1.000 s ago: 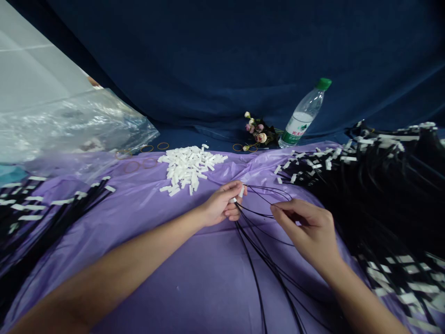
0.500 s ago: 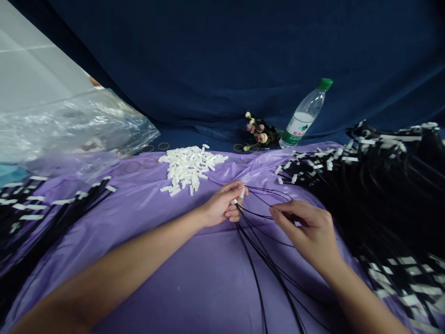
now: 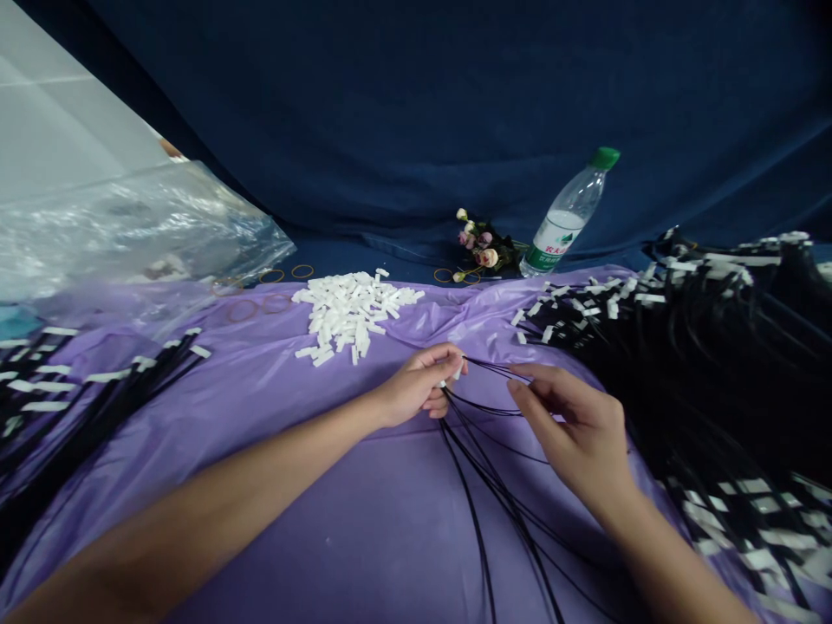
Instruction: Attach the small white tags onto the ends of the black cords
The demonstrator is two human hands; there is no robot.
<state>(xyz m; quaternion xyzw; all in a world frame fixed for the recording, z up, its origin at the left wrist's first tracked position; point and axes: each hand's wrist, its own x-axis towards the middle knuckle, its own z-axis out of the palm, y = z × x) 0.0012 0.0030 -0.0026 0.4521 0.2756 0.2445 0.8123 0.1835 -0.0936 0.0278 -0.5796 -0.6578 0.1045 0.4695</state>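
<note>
My left hand (image 3: 419,384) is curled over the purple sheet (image 3: 364,511), pinching a small white clip (image 3: 458,371) at the ends of several thin black cords (image 3: 494,485). My right hand (image 3: 572,425) is just to the right, fingers pinched on one of those black cords where it loops. The cords trail from both hands toward me. A heap of loose white clips (image 3: 351,314) lies behind my left hand.
A large pile of black cords with white tags (image 3: 715,347) fills the right side. A smaller bundle of tagged cords (image 3: 84,399) lies at left, a clear plastic bag (image 3: 130,234) behind it. At the back stand a water bottle (image 3: 568,212), small flowers (image 3: 481,247) and rubber bands (image 3: 286,275).
My right hand has shifted slightly up and left toward my left hand, tightening the cord loop. My left hand stays in place on the clip.
</note>
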